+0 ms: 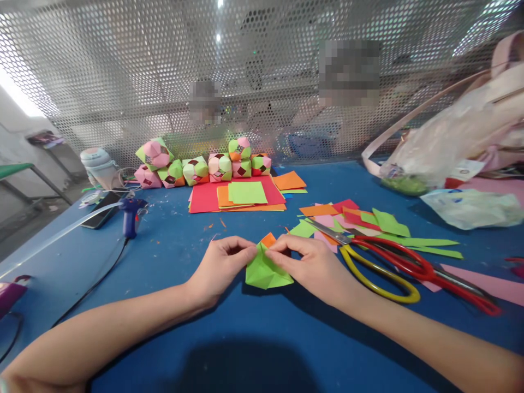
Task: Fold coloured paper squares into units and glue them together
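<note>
Both bare forearms point(110, 325) angle in from the lower corners, wrists low over the bench point(229, 338). Left hand point(221, 270): thumb and index pinched on the upper left edge of the folded paper piece point(266, 275). Right hand point(313, 265): same pinch, upper right. Hands near-mirrored, close together, no wide gap in either grip.

Piece sits centre, between the hands, just over the bench; can't tell if it touches. Bright green front, creased, wider at the bottom, orange part sticking up behind between the fingertips.

Outward: large red sheets point(202, 196) straight beyond, small green sheet point(248, 192) on top over orange ones. Right: scissors point(379, 273), red and yellow handles, by coloured scraps point(391, 222). Left: blue glue gun point(131, 215), cable trailing toward camera. Back: folded paper balls point(220, 167) lined up along the perforated panel point(278, 125), two stacked on top.
</note>
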The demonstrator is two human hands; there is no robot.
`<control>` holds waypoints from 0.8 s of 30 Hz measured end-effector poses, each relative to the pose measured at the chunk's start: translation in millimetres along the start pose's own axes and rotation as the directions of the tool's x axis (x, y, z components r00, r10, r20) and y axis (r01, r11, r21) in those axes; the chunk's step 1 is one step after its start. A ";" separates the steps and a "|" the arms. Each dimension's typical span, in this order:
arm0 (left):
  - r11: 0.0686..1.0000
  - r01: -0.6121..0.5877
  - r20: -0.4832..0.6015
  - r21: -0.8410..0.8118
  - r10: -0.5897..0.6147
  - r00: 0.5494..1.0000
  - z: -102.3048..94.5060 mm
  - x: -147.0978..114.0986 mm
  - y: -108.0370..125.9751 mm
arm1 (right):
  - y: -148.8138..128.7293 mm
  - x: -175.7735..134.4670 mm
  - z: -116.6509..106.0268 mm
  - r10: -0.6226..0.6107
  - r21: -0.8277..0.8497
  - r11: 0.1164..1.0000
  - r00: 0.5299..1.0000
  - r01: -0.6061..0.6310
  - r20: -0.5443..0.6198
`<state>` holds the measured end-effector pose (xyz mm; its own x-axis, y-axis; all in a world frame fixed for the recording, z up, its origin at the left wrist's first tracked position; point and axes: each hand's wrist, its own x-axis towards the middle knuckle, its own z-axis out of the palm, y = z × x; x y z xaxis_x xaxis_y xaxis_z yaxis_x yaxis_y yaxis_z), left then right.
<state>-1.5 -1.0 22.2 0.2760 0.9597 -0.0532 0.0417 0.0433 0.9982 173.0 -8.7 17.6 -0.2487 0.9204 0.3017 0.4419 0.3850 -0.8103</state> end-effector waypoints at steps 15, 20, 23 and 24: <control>0.990 -0.089 0.003 0.106 0.090 0.996 1.2 -2.5 2.4 | -0.7 -3.0 1.2 0.017 -0.001 1.000 0.999 -0.017 0.045; 0.990 -0.096 -0.024 0.102 0.099 0.995 3.0 -4.8 2.1 | -5.6 -5.2 1.9 0.023 0.034 0.999 0.997 -0.026 0.073; 0.991 -0.095 -0.008 0.100 0.096 0.995 2.0 -4.3 2.2 | -8.1 -5.8 1.9 0.056 0.063 0.996 0.994 -0.062 0.093; 0.991 -0.089 0.003 0.095 0.089 0.996 1.5 -4.0 2.3 | -8.4 -5.9 1.7 0.073 0.071 0.994 0.992 -0.080 0.099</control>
<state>-1.0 -5.2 24.7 0.2818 0.9588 0.0362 0.1078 -0.0691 0.9918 169.3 -17.4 21.8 -0.2995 0.9349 0.1904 0.3982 0.3038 -0.8655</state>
